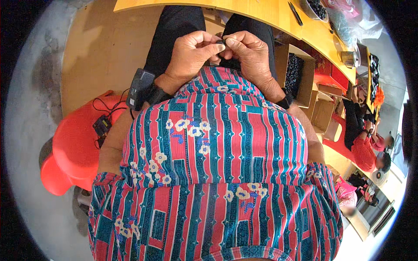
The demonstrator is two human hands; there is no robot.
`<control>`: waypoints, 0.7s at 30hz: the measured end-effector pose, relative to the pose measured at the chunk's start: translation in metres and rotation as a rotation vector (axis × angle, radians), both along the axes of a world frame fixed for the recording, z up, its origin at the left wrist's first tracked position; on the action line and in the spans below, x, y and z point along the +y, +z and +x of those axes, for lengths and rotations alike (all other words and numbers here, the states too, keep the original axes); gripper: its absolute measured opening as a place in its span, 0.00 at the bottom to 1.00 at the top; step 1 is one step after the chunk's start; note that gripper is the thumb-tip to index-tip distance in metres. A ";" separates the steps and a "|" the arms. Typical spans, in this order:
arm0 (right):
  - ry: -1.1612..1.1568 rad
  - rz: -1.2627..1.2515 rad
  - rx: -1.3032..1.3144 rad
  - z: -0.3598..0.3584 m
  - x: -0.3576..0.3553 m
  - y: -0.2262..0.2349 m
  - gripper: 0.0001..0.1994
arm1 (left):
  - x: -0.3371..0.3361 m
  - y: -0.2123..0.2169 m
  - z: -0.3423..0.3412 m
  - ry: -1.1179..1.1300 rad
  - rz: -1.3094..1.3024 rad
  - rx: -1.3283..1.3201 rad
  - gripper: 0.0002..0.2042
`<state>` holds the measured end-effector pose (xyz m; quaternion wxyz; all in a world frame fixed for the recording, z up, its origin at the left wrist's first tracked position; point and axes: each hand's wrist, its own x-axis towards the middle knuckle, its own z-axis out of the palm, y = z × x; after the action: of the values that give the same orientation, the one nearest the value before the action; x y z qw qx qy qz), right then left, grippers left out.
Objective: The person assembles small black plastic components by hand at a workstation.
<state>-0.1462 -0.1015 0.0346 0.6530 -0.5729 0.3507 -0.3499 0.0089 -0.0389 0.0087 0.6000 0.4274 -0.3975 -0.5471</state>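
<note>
Both hands meet above my lap, just short of the table edge. Between the fingertips is a small black piece (221, 42), mostly covered, so its kind is unclear. My left hand (193, 51) pinches it between thumb and forefinger. From the other side my right hand (249, 53) closes thumb and forefinger on the same piece. Dark bands circle both wrists, and a black box-shaped device (140, 89) is strapped at the left one.
The yellow table (244, 9) holds a black pen (295, 14), a bowl of black pieces (317, 9) and a metal cup (349, 58). A cardboard box (310, 71) of small dark pieces stands right. A red chair (76, 143) is left. Other people sit far right.
</note>
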 end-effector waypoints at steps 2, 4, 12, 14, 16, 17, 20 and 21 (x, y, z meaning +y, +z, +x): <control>0.009 -0.004 0.003 0.001 0.001 0.003 0.03 | 0.001 0.002 0.001 -0.022 0.039 0.010 0.08; 0.015 -0.010 0.006 0.001 0.001 0.004 0.03 | 0.001 0.005 0.001 -0.023 0.086 -0.042 0.10; 0.026 -0.220 -0.003 0.001 0.000 0.000 0.02 | 0.003 0.007 0.001 -0.061 0.173 0.057 0.11; 0.028 -0.261 0.020 0.000 0.000 0.000 0.02 | 0.003 0.006 0.001 -0.071 0.178 0.054 0.11; 0.033 -0.301 0.042 0.000 -0.001 0.000 0.02 | 0.003 0.004 0.001 -0.084 0.199 0.110 0.11; 0.039 -0.321 0.055 0.000 -0.001 0.001 0.01 | 0.003 0.004 0.001 -0.082 0.199 0.111 0.11; 0.039 -0.362 0.068 -0.002 -0.001 -0.002 0.02 | 0.001 0.002 0.000 -0.097 0.247 0.285 0.10; 0.039 -0.383 0.066 -0.003 -0.001 -0.002 0.03 | 0.001 0.001 0.000 -0.099 0.252 0.296 0.10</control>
<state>-0.1492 -0.1029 0.0322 0.5268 -0.7045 0.2878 -0.3785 0.0090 -0.0375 0.0095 0.5660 0.3941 -0.2539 -0.6782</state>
